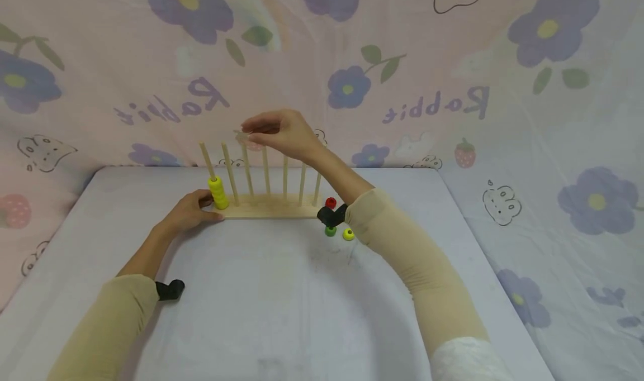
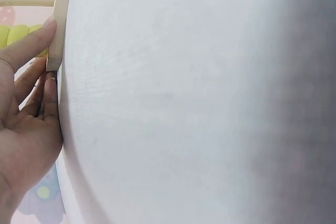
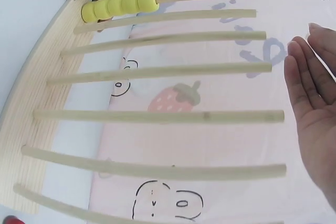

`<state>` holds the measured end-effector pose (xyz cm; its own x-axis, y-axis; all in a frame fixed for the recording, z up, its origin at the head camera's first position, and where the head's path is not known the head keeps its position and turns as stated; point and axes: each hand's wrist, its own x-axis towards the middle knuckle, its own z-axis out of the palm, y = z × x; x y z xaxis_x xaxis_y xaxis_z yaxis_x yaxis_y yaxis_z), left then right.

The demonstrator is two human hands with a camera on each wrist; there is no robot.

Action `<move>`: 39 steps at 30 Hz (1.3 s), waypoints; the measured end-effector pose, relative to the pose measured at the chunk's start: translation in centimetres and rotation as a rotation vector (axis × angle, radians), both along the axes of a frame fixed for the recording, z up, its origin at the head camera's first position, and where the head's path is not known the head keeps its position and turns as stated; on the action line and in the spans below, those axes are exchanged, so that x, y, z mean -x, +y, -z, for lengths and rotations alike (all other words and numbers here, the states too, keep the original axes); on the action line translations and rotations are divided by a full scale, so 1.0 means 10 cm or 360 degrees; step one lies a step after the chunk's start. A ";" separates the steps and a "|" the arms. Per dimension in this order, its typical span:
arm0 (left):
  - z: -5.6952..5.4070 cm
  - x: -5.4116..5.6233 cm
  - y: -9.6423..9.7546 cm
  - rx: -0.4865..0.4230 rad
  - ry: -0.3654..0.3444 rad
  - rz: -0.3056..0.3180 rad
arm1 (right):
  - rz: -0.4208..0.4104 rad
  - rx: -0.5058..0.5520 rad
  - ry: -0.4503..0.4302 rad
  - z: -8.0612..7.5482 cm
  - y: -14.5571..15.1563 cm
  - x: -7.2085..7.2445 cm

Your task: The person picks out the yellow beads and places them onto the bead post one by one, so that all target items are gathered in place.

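Note:
A wooden peg rack (image 1: 271, 210) stands on the white table, its upright rods in a row on a long flat base. Several yellow beads (image 1: 218, 193) are stacked on the leftmost rod, as the right wrist view also shows. My left hand (image 1: 188, 210) grips the left end of the base, thumb (image 2: 32, 43) on its front edge and fingers at the end and behind. Raised above the rod tops, my right hand (image 1: 287, 132) has gently bent fingers, with no bead visible in them. In the right wrist view, the right hand (image 3: 317, 98) is beyond the rod ends.
Near the rack's right end lie a red bead (image 1: 330, 203), a green bead (image 1: 330, 231) and a yellow bead (image 1: 349, 234). A black wrist mount (image 1: 332, 215) overlaps that area. Behind the table hangs a flowered cloth (image 1: 302, 74).

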<state>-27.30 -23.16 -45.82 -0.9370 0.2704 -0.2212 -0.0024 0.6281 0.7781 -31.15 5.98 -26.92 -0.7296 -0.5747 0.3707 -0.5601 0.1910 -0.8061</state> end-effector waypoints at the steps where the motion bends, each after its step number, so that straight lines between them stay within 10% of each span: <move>1: 0.00 0.00 0.00 0.0004 -0.0001 -0.0001 | 0.0008 0.0002 -0.0007 0.00 0.03 -0.02; 39: 0.02 0.02 -0.01 -0.0008 0.0001 0.0004 | 0.0227 0.0022 -0.0258 0.43 1.12 -0.41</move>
<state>-27.46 -23.27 -45.98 -0.9365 0.2735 -0.2195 -0.0007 0.6244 0.7811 -27.05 17.21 -31.26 -0.8539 -0.4570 0.2492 -0.3911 0.2475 -0.8864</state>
